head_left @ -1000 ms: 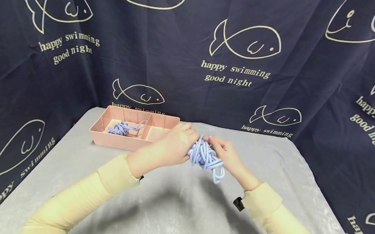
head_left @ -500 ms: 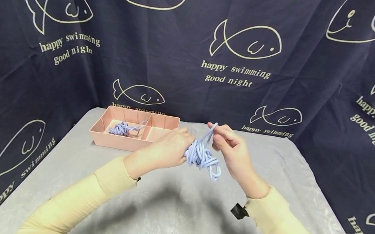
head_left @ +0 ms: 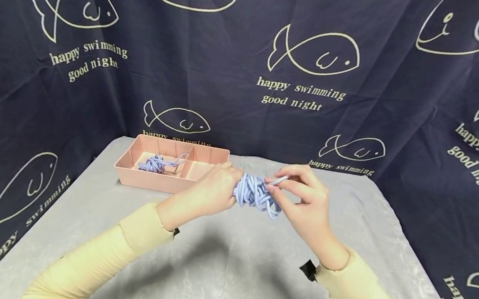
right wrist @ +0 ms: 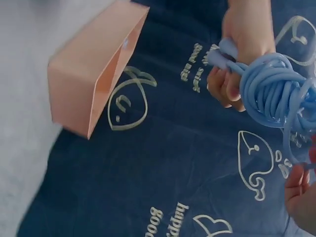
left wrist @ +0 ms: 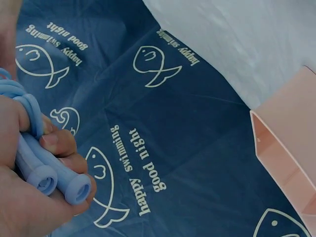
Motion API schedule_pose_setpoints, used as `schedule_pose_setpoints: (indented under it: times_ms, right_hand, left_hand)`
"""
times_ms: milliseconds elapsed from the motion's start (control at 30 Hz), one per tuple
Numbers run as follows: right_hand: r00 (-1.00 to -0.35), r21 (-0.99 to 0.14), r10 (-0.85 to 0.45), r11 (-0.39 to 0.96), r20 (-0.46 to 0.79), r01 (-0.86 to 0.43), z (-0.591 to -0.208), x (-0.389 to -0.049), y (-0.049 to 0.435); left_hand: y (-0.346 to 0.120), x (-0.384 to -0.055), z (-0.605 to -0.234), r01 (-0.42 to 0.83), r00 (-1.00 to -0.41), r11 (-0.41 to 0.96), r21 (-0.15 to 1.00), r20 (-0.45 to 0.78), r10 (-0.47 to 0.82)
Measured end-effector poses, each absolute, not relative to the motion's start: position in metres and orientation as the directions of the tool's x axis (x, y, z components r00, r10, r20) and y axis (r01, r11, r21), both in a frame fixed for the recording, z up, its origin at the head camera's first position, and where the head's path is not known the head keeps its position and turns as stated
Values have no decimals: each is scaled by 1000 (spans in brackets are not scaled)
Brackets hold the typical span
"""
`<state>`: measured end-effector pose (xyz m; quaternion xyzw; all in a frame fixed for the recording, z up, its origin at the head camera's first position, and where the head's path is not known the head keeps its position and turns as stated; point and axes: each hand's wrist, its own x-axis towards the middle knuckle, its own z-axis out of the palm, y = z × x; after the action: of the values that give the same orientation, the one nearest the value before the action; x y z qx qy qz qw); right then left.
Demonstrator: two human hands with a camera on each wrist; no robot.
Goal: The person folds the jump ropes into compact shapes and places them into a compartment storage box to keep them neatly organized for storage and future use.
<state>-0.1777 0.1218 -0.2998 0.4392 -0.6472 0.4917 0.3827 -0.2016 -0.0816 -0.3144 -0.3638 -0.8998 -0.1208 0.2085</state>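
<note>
A light-blue jump rope [head_left: 253, 191], wound into a thick bundle, is held up above the table between both hands. My left hand [head_left: 212, 192] grips its two handles [left wrist: 74, 186], whose hollow ends stick out side by side past the fingers in the left wrist view. Round the handles the cord is wrapped in many turns, seen as a coil [right wrist: 269, 89] in the right wrist view. My right hand [head_left: 309, 205] pinches a strand of the cord between thumb and fingers at the bundle's right end.
At the back left of the grey-covered table [head_left: 228, 281] stands a pink two-compartment box [head_left: 147, 180]. A second bundle of blue cord [head_left: 152, 164] lies in its left compartment. A dark fish-print curtain [head_left: 237, 73] hangs behind and at both sides.
My right hand pulled a strand up from the bundle, then brought it back down to the bundle's right end. The left hand has shifted slightly left, keeping its grip.
</note>
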Motion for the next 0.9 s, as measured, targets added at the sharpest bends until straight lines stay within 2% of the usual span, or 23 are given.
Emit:
schedule_pose_setpoints:
  times_ms: [133, 267, 333, 500, 600, 733, 900]
  right_hand:
    - [-176, -139, -205, 183, 963, -973, -296, -174, 119]
    - [-120, -81, -194, 199, 974, -977, -297, -170, 119]
    - [-119, -80, -190, 203, 975, -976, -300, -169, 122]
    - [-104, -82, -220, 107, 970, -991, -307, -170, 128]
    - [-101, -72, -269, 117, 958, -991, -306, -167, 133]
    - [-128, -86, -336, 138, 933, -987, -298, -164, 140]
    - [-172, -146, -385, 95, 907, -985, -295, -165, 145]
  left_hand:
    - [-81, -201, -316, 703, -644, 709, 57, 474, 600]
    - [-80, -199, -317, 717, -624, 697, 35, 478, 618]
    - [-79, -198, -317, 722, -619, 691, 35, 480, 622]
    - [-80, -197, -316, 719, -616, 693, 45, 503, 607]
    - [-81, -197, -313, 719, -610, 693, 51, 522, 596]
    - [-82, -199, -308, 723, -602, 687, 74, 556, 573]
    - [-84, -201, -305, 728, -593, 680, 85, 576, 562]
